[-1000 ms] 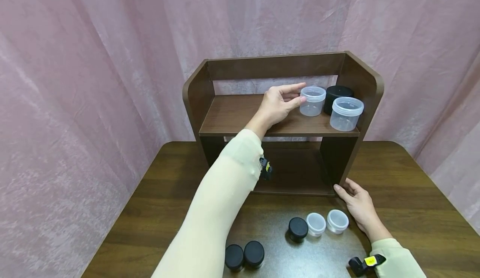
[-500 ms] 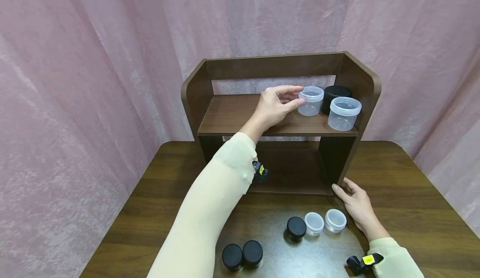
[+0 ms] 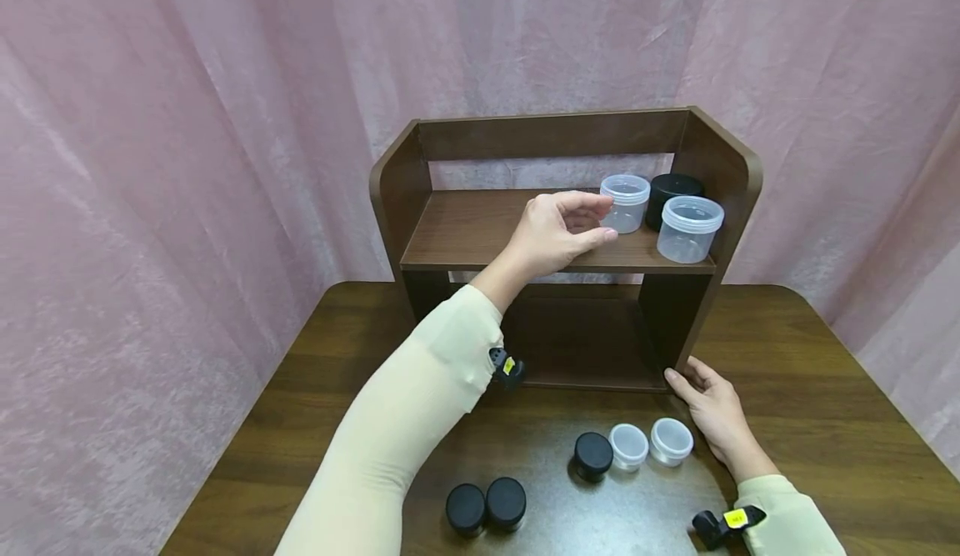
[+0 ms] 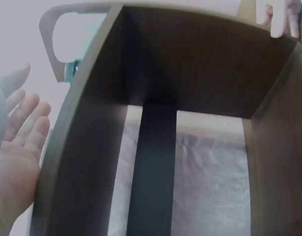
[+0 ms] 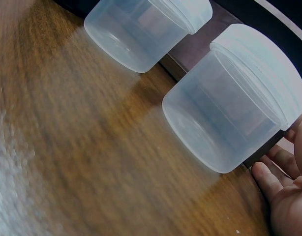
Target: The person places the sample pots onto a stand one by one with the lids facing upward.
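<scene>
On the upper board of the brown shelf point(image 3: 480, 222), a clear jar point(image 3: 626, 204) with a translucent lid stands beside a black-lidded jar point(image 3: 673, 187). Another clear jar point(image 3: 690, 229) sits at the front right. My left hand point(image 3: 558, 231) hovers just left of the first jar, fingers loosely bent and holding nothing; the left wrist view shows the same hand point(image 4: 20, 162) with its palm exposed. My right hand point(image 3: 714, 410) holds the shelf's lower right front corner, thumb at the front edge and fingers along the outer side. Part of this hand point(image 5: 288, 191) shows beyond two small clear jars.
Two small clear jars, one at the right point(image 3: 671, 441) and one beside it point(image 3: 628, 446), stand on the table point(image 3: 300, 423) with a small black-lidded jar point(image 3: 592, 456). Two more black-lidded jars point(image 3: 506, 503) are nearer the front. A pink curtain point(image 3: 225, 164) hangs behind.
My left hand has let go of the clear jar on the upper board and drawn slightly down and left. The jar stays standing there. My right hand keeps its place at the shelf corner.
</scene>
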Motion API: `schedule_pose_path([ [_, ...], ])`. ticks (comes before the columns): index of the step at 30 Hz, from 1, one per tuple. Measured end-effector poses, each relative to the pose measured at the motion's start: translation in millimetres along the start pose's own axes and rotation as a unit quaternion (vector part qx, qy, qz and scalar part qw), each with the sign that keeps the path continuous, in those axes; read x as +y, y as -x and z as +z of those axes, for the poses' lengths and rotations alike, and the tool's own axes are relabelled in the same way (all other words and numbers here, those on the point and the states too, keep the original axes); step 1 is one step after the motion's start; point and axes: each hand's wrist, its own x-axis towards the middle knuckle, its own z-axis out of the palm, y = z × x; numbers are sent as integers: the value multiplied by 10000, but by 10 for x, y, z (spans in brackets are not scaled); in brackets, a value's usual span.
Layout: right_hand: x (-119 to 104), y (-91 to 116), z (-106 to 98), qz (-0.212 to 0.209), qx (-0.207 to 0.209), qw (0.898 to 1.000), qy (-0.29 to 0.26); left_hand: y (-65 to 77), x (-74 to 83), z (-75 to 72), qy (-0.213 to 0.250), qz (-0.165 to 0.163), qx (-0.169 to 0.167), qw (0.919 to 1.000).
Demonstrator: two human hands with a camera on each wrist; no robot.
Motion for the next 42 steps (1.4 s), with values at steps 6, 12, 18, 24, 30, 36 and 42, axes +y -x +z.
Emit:
schedule_pose_path([
  [6, 8, -17, -1, -84, 21, 9999, 83, 235, 89, 31, -61, 614, -577, 9964],
  [12, -9, -30, 4, -38, -33, 9999, 128, 487, 115, 84, -329, 736, -1223, 9892],
  [18, -32, -62, -17, -25, -62, 9999, 105, 724, -35, 140, -501, 704, -1990, 9762],
  [24, -16, -60, -63, 151, -115, 9996, 213, 956, -269, 195, -872, 441, -2673, 9586],
  [30, 0, -20, -79, 184, -150, 9997, 94, 1297, -454, 122, -957, -42, -3069, 9469],
  [36, 10, 7, -104, 184, -76, 9997, 172, 1793, -642, -68, -1026, -231, -3170, 9426],
  [42, 25, 13, -92, 51, 22, 9999, 84, 2249, -780, -227, -821, -528, -2886, 9525],
])
